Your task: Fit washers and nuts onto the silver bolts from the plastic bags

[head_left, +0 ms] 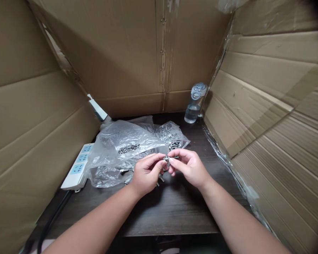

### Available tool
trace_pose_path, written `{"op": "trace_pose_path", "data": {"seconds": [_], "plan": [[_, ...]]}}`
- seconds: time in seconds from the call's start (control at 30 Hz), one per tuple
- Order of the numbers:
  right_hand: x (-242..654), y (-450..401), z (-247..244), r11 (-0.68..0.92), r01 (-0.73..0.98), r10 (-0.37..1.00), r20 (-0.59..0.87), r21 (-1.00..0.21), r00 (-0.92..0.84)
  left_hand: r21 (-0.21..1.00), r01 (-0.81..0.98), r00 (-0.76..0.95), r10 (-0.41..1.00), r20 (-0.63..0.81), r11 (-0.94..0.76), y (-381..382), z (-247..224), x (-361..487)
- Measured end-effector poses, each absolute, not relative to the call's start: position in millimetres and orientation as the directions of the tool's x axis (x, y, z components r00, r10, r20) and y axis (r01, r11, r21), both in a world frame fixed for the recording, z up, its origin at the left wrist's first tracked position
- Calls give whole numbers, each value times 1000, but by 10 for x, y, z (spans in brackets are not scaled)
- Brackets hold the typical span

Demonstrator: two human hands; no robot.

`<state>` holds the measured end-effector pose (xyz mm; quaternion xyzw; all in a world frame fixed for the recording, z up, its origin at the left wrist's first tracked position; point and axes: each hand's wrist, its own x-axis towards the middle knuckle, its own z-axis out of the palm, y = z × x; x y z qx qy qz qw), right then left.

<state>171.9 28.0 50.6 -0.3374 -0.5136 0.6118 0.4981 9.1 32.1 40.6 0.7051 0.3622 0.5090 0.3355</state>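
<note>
Between my fingertips is a small metal bolt (166, 159), its thin shank poking out to the right; something wider, maybe a nut or washer, sits at its left end, too small to tell. My left hand (147, 173) pinches the left end with thumb and forefinger. From the right, my right hand (190, 167) grips the same piece, fingers closed. Just behind lies a clear plastic bag (108, 137) with several dark metal rings (129, 149) in or under it. Another bag (172, 130) holds loose bolts (174, 144). More metal pieces (161, 178) lie partly hidden beneath my hands.
A white power strip (73, 176) with a black cable (54, 218) stands at the left. At the back right is a clear water bottle (193, 109). Cardboard walls (116, 60) close in the dark tabletop (175, 215) on three sides. A white-and-green object (98, 110) leans at the back left.
</note>
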Motion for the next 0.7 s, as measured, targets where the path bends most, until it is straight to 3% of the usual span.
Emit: {"op": "trace_pose_path", "data": {"seconds": [0.17,0.4,0.7], "plan": [[1689,251,521,57,-158,962,96,-986,-255,804,199,250,822,511,-560,322,440,102],[1674,257,439,144,163,978,115,-976,-172,713,277,282,764,581,-644,333,400,90],[1699,255,526,53,-226,957,115,-973,-268,792,220,223,820,528,-570,326,422,96]]}}
